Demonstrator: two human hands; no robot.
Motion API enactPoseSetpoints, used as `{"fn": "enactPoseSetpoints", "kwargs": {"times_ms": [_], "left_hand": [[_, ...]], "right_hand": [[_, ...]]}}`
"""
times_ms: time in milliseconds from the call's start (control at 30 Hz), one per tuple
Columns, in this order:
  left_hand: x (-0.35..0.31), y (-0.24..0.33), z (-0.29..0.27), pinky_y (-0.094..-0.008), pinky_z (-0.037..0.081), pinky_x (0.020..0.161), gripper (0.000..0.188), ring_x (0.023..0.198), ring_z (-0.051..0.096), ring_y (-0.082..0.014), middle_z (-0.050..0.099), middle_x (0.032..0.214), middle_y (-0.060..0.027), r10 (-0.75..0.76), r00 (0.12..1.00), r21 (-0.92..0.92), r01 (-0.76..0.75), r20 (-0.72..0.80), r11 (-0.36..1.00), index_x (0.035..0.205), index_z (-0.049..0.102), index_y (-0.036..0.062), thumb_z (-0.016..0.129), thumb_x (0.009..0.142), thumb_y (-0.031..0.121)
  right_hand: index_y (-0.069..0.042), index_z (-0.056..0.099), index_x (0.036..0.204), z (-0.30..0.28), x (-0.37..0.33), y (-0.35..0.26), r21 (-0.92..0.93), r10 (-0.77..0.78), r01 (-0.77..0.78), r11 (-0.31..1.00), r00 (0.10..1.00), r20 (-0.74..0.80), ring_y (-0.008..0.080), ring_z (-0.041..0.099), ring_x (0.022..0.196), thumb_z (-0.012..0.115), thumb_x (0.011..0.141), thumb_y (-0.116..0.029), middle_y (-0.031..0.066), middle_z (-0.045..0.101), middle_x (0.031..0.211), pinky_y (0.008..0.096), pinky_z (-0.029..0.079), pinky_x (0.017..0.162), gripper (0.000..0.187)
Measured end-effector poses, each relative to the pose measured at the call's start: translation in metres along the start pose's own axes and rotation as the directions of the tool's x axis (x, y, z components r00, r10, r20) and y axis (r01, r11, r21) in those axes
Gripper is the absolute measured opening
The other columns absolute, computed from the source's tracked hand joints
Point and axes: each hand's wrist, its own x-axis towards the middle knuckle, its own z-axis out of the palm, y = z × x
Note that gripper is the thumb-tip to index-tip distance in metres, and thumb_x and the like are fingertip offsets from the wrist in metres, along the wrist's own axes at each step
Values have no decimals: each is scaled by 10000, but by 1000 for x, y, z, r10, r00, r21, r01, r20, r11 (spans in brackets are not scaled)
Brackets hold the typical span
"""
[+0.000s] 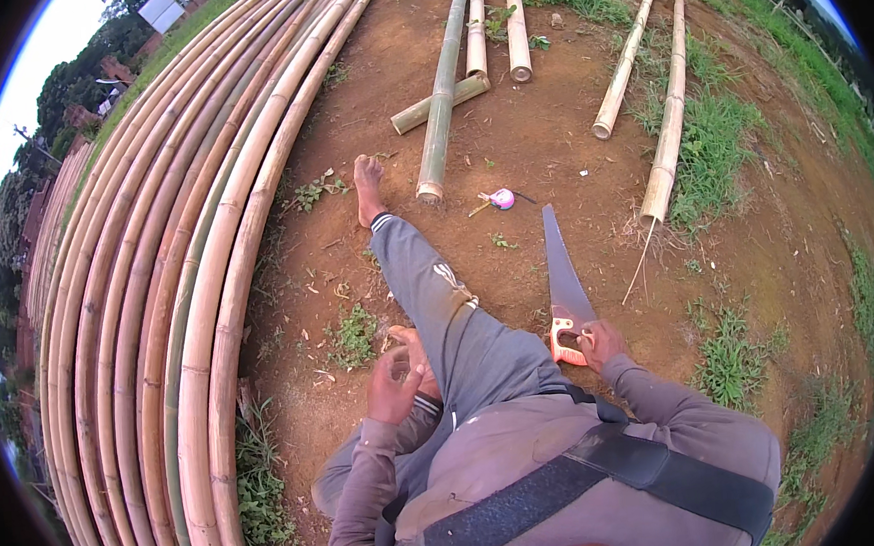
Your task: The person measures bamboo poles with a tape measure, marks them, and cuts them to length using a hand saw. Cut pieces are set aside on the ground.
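My right hand (604,345) is closed round the orange handle of a handsaw (565,277). The saw's long blade points away from me over the brown soil, its toothed edge on the right. My left hand (392,388) is beside my bent leg and folded-in foot (417,359), fingers loosely curled and apart, with nothing seen in them. My other leg stretches forward, its bare foot (369,187) near the cut end of a greenish bamboo pole (436,143). A pink and white tape measure (502,199) lies on the ground ahead of the saw tip.
Many long bamboo poles (195,318) lie side by side along my left. The greenish pole rests across a short bamboo piece (411,117). More cut bamboo lies ahead, with two lengths (667,139) at the right beside a grass patch (714,146). A thin stick (641,263) lies near them.
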Motion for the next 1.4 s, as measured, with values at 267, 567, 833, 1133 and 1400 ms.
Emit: {"fn": "enactPoseSetpoints", "kwargs": {"times_ms": [267, 567, 833, 1133, 1400], "left_hand": [[-173, -66, -67, -411, 578, 904, 363, 1027, 724, -284, 732, 1137, -166, -115, 827, 284, 315, -550, 905, 1214, 697, 14, 800, 908, 182], [-185, -125, -165, -384, 573, 935, 346, 1010, 723, -241, 750, 1109, -136, -239, 522, -46, 355, -819, 934, 1217, 709, 14, 795, 911, 153], [-175, -257, -305, -519, 289, 1253, 1138, 1591, 231, -439, 133, 1743, -267, -815, 138, -747, -506, -563, 430, 1703, 174, 148, 772, 867, 638], [-157, -293, -343, -585, 188, 1280, 1237, 1597, 195, -434, 174, 1722, -278, -842, 55, -570, -759, -537, 315, 1686, 87, 69, 819, 843, 600], [-152, -324, -369, -630, 314, 1220, 1083, 1455, 426, -421, 448, 1580, -181, -824, -20, -324, -914, -566, 244, 1624, 313, 108, 873, 810, 549]], "right_hand": [[-13, 735, 1153, 73, 154, -70, 50, -100, 90, 995, 958, 268, 341, 755, 999, 753, 887, -345, 212, 778, 1065, 435, 576, 919, 426], [-74, 807, 1086, 107, 151, -74, -121, 144, -95, 988, 856, 497, 358, 742, 1069, 738, 868, -422, 211, 779, 1102, 440, 563, 956, 417], [-36, 819, 1021, 111, 157, -37, -130, 155, -108, 986, 883, 444, 297, 766, 995, 735, 904, -285, 180, 800, 1028, 406, 577, 919, 288], [0, 784, 1042, 126, 237, 8, -266, -137, 306, 914, 850, 508, 285, 734, 804, 745, 929, -388, 167, 787, 912, 453, 568, 762, 405], [-11, 748, 1131, 199, 268, -192, -450, -248, 397, 800, 902, 354, 336, 712, 908, 684, 945, -471, 192, 761, 1017, 481, 547, 837, 501]]}}
